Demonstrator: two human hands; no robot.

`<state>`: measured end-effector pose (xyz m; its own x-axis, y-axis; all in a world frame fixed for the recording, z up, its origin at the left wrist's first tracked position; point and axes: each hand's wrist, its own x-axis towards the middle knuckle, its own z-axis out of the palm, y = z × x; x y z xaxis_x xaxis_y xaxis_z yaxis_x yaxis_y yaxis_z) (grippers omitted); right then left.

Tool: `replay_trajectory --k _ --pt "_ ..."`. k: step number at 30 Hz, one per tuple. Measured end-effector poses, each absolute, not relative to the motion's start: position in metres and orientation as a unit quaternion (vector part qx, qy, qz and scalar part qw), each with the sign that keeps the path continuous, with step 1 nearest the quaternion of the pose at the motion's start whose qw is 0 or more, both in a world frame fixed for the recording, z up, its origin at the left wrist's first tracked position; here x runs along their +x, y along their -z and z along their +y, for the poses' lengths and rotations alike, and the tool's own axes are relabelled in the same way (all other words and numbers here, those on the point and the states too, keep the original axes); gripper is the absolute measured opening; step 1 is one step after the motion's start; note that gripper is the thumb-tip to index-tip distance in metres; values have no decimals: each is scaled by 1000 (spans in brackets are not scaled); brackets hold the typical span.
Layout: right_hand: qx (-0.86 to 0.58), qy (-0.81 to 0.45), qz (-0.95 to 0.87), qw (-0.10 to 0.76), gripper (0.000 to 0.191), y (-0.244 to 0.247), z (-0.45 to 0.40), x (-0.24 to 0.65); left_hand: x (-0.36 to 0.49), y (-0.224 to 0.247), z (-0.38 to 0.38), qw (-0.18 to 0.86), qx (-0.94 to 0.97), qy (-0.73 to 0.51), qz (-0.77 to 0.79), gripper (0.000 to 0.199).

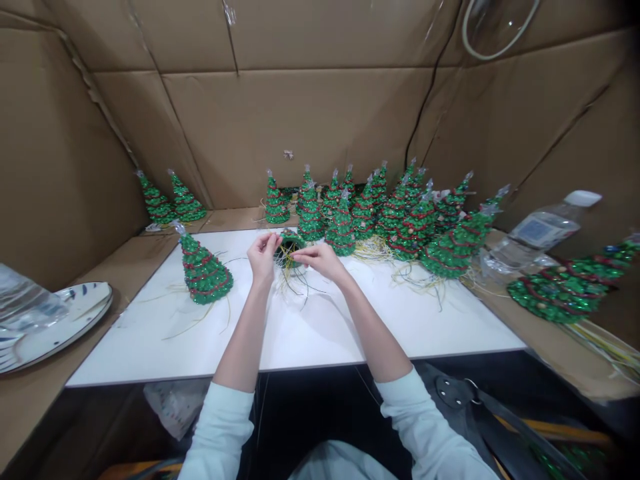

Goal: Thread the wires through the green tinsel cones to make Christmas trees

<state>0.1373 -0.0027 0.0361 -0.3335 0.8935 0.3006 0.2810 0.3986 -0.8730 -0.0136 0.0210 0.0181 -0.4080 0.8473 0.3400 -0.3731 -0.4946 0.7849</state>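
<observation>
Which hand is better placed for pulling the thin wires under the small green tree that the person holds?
Right, probably: the right hand has its fingers beside the thin wires at the dark underside of the small green tree. The left hand is on the tree's other side, better for steadying it.

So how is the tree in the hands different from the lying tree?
The held tree is between the left hand and right hand, while the lying tree rests on the board. The held tree shows its dark hollow base; the lying tree shows its red-banded side. Both are green with loose wires.
</observation>
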Motion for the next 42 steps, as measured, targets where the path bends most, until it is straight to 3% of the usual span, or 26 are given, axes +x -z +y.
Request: replay_trajectory --k 5,12,18,29,35,42 --pt "-406 -305 -662 551 23 -38 8 131 -12 -17 21 397 388 -765 326 27" --pt "-390 -389 -532 643 28 -27 9 96 -9 -14 21 446 398 -714 365 29" --pt "-380 -409 -525 642 20 -21 2 88 -8 -14 19 474 393 -703 356 28" --pt "-437 -295 -571 629 19 -19 -2 89 -8 -20 12 515 374 -668 385 25" --pt "-429 -322 -564 628 17 -20 -3 90 -7 -21 12 581 336 -654 348 21" --pt "-430 -325 -573 617 17 -19 -3 90 -8 -20 12 590 340 -639 358 18"
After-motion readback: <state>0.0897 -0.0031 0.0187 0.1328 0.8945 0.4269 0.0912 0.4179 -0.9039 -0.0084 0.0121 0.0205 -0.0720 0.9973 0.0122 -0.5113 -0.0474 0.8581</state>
